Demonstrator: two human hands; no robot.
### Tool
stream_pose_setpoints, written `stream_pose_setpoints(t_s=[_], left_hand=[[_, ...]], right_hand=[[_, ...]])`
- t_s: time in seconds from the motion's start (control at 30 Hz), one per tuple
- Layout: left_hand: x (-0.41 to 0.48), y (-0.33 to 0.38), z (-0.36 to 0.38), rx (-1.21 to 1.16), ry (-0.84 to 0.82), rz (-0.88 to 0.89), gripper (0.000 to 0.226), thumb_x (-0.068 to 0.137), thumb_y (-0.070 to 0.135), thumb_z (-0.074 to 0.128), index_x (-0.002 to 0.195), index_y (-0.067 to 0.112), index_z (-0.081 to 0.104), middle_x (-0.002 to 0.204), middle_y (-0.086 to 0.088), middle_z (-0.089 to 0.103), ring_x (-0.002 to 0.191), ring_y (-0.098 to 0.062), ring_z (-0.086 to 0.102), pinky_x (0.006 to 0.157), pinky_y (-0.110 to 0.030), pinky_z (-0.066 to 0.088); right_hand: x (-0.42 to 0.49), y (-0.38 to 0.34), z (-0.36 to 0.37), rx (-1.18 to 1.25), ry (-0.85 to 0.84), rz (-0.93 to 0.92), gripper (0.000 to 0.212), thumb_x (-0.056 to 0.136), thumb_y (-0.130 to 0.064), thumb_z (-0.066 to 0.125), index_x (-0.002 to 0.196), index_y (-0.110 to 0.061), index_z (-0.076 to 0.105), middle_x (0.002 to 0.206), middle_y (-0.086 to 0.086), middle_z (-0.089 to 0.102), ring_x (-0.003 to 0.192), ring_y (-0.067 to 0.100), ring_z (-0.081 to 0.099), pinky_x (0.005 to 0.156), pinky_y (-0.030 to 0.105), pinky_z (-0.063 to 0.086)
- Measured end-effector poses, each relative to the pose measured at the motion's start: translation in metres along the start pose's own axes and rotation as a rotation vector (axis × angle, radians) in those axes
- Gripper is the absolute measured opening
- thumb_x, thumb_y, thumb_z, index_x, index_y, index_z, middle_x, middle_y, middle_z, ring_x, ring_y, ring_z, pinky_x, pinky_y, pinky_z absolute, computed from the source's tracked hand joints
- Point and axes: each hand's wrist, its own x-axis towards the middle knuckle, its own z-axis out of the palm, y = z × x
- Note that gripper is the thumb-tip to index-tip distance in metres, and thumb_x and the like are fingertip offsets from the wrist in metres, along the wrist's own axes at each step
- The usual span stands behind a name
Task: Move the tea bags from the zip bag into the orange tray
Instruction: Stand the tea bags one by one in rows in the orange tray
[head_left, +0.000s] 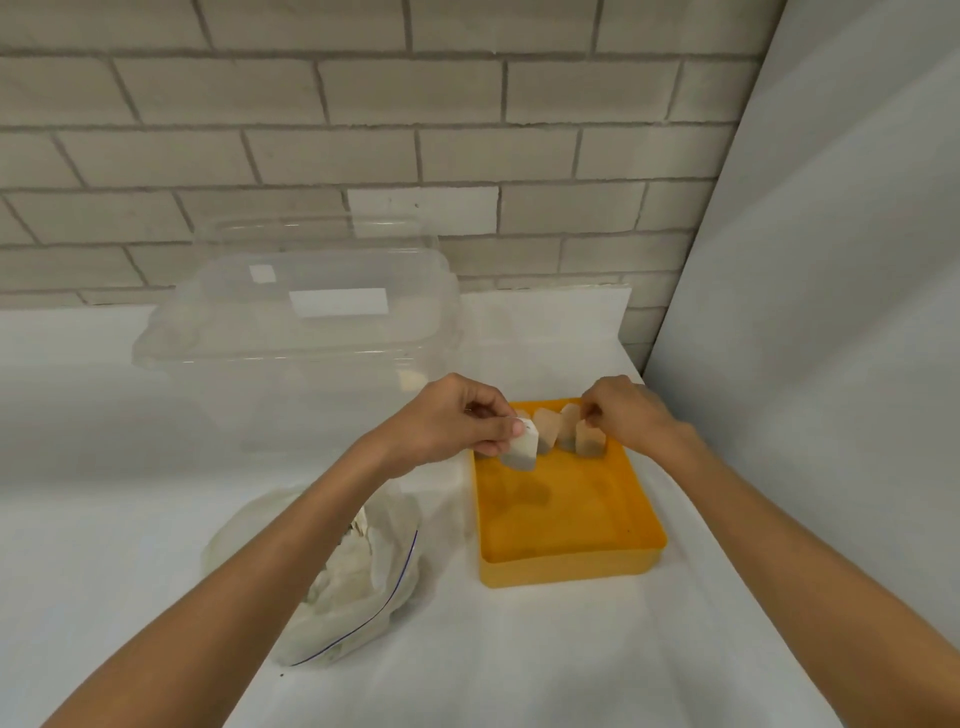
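Fingers of your left hand (452, 423) are curled and clamped on a tea bag (521, 453), with the thumb on its near face. This bag hangs tilted just above the far left part of the tray (571, 566) and, I think, does not yet rest on the floor.

Your right hand (626, 418) has its fingertips curled down on the top of the front bag (590, 441), and it seems to pinch it there. This bag stands upright at the far end of the tray, close beside two other bags (548, 434), also upright.

I think the right hand holds the front bag for a reason: these bags are light and stand on a narrow edge, so one push from the arriving bag can knock the group down. You also grip high on the paper, probably so that the body is not crushed. Starting at the far wall leaves the near floor bare for the later bags.

The zip bag (358, 566) lies on the table (519, 649), left of the tray and partly under your left forearm, and it looks well filled. So the task is at an early stage. A clear box (301, 332) stands behind the zip bag.
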Motion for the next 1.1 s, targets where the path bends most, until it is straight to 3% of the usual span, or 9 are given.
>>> stream_pose_setpoints(t_s=[0.13, 0.33, 0.43, 0.57, 0.7, 0.8, 0.97, 1.1], left_hand=[[0.007, -0.004, 0.0, -0.005, 0.001, -0.005, 0.02, 0.087, 0.017, 0.068, 0.097, -0.001, 0.072, 0.088, -0.019, 0.07, 0.081, -0.021, 0.067, 0.08, -0.03, 0.059], [0.017, -0.007, 0.002, 0.076, -0.009, 0.008, 0.017, 0.08, 0.011, 0.075, 0.095, 0.003, 0.073, 0.088, -0.008, 0.072, 0.082, -0.012, 0.068, 0.077, -0.022, 0.056], [0.022, -0.009, 0.004, 0.161, 0.007, 0.007, 0.014, 0.076, 0.009, 0.078, 0.089, 0.013, 0.074, 0.082, 0.002, 0.071, 0.079, -0.006, 0.066, 0.075, -0.019, 0.054], [0.028, -0.012, 0.011, 0.32, 0.065, 0.02, 0.007, 0.08, 0.014, 0.075, 0.084, 0.019, 0.072, 0.078, 0.015, 0.063, 0.075, -0.002, 0.057, 0.061, -0.006, 0.043], [0.037, -0.012, 0.017, 0.418, 0.085, 0.031, 0.004, 0.083, 0.015, 0.073, 0.086, 0.017, 0.071, 0.08, 0.012, 0.061, 0.072, 0.001, 0.052, 0.057, -0.001, 0.039], [0.049, -0.009, 0.025, 0.414, 0.122, 0.048, 0.008, 0.085, 0.014, 0.07, 0.092, 0.014, 0.073, 0.089, -0.001, 0.069, 0.075, -0.004, 0.057, 0.058, -0.003, 0.042], [0.078, -0.008, 0.056, 0.448, 0.14, 0.023, 0.012, 0.09, 0.016, 0.064, 0.1, 0.014, 0.07, 0.106, -0.006, 0.067, 0.09, -0.017, 0.06, 0.078, -0.026, 0.049], [0.1, -0.015, 0.081, 0.451, 0.145, -0.012, 0.015, 0.092, 0.013, 0.061, 0.106, 0.012, 0.067, 0.11, -0.008, 0.065, 0.092, -0.018, 0.06, 0.076, -0.022, 0.044]], right_hand=[[0.004, 0.003, 0.002, -0.096, 0.055, -0.002, 0.022, 0.098, -0.017, 0.047, 0.109, -0.014, 0.066, 0.108, 0.009, 0.062, 0.095, 0.024, 0.057, 0.08, 0.028, 0.036], [0.009, 0.005, 0.003, -0.168, 0.065, -0.003, 0.022, 0.098, -0.015, 0.045, 0.108, -0.014, 0.064, 0.107, 0.009, 0.058, 0.096, 0.025, 0.056, 0.093, 0.033, 0.036], [0.009, 0.006, 0.004, -0.156, 0.059, -0.009, 0.02, 0.098, -0.016, 0.046, 0.108, -0.014, 0.062, 0.108, 0.009, 0.058, 0.097, 0.025, 0.056, 0.093, 0.033, 0.037], [0.006, 0.008, 0.004, -0.114, 0.069, -0.018, 0.02, 0.098, -0.016, 0.047, 0.113, -0.015, 0.06, 0.11, 0.01, 0.057, 0.098, 0.025, 0.056, 0.093, 0.033, 0.038], [0.001, 0.013, 0.003, -0.046, 0.108, -0.024, 0.021, 0.097, -0.018, 0.049, 0.116, -0.016, 0.059, 0.11, 0.009, 0.057, 0.096, 0.025, 0.056, 0.085, 0.031, 0.041], [-0.002, 0.017, 0.001, 0.055, 0.157, -0.014, 0.021, 0.096, -0.019, 0.052, 0.115, -0.017, 0.061, 0.108, 0.008, 0.058, 0.093, 0.024, 0.057, 0.08, 0.031, 0.045], [-0.01, 0.022, -0.002, 0.176, 0.237, -0.003, 0.018, 0.094, -0.017, 0.055, 0.109, -0.017, 0.065, 0.102, 0.008, 0.062, 0.084, 0.021, 0.06, 0.075, 0.034, 0.053], [-0.015, 0.026, 0.002, 0.222, 0.234, 0.017, 0.019, 0.094, -0.015, 0.055, 0.11, -0.016, 0.065, 0.103, 0.008, 0.063, 0.084, 0.021, 0.061, 0.074, 0.033, 0.053]])
